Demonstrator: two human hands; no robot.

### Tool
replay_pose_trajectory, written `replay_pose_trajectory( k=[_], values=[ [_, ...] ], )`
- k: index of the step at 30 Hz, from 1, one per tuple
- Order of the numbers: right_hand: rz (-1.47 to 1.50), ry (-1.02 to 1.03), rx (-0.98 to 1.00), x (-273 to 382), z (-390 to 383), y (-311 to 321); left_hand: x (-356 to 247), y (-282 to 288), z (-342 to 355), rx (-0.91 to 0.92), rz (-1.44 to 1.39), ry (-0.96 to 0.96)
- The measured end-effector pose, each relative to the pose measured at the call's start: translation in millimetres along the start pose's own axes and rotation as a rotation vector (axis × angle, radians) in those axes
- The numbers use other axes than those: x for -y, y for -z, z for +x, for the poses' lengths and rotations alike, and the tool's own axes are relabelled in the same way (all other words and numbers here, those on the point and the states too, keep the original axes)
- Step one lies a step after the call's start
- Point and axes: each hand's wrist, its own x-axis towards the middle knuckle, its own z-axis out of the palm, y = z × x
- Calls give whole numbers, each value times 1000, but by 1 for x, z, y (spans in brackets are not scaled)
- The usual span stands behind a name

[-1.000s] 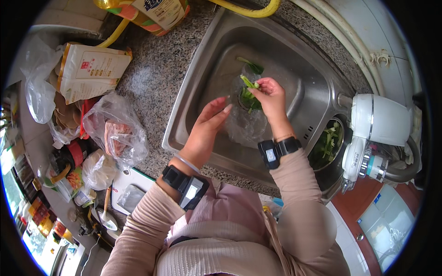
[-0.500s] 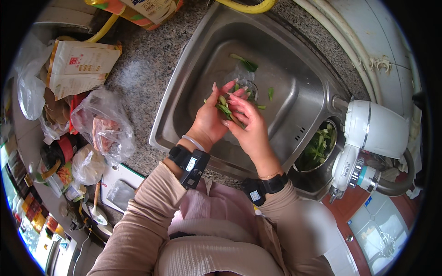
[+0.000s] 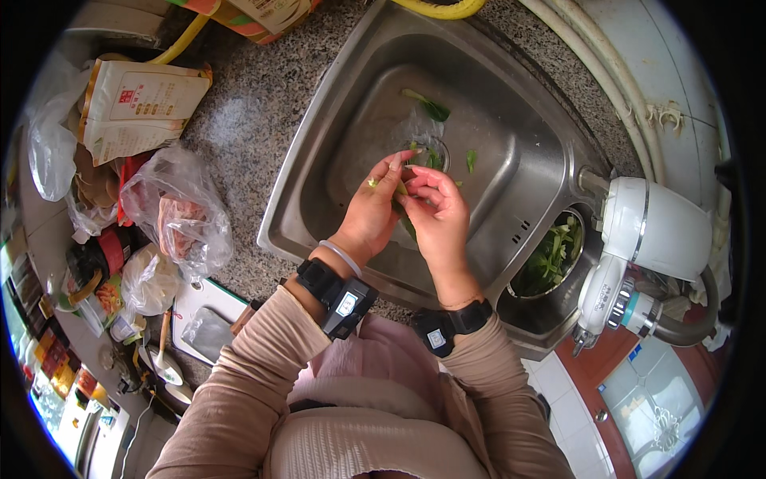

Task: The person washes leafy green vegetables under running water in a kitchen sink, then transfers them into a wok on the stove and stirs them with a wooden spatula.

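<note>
My left hand and my right hand meet over the steel sink, both closed on a piece of green leafy vegetable with a pale stem. Much of that piece is hidden by my fingers. Behind my hands a leaf with a stalk lies on the basin floor, with small green scraps and a clear plastic bag around the drain. In the small right-hand basin a steel bowl holds several cut greens.
A white tap-mounted filter juts from the right. On the left counter are a beige pouch, bagged meat, another bag and a white board. A yellow hose and an oil bottle sit at the top.
My hands came together from apart; my left hand moved inward to the piece my right hand held, and my right hand moved left and down. Over the last half second both fingers' grips shifted slightly.
</note>
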Motion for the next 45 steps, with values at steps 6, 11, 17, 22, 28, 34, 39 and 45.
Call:
replay_pose_trajectory(
  k=[6,11,17,22,28,34,39,45],
  values=[
    [18,48,-116,2,2,-10,-3,5,-2,-8,-31,24],
    [-406,223,221,5,30,-5,7,24,5,-234,-38,-52],
    [-957,328,-54,-59,140,17,-11,19,-6,-430,56,6],
    [-1295,68,-43,-69,173,13,-18,18,-14,-408,118,73],
    [-592,154,-178,-28,108,25,-18,16,-1,-452,85,66],
    [-319,11,115,-8,2,10,-16,-3,0,-362,26,36],
    [-559,-176,-86,-71,43,56,-15,18,0,-484,145,82],
    [-1247,-316,-33,-81,77,40,-18,18,-6,-422,150,53]
  ],
)
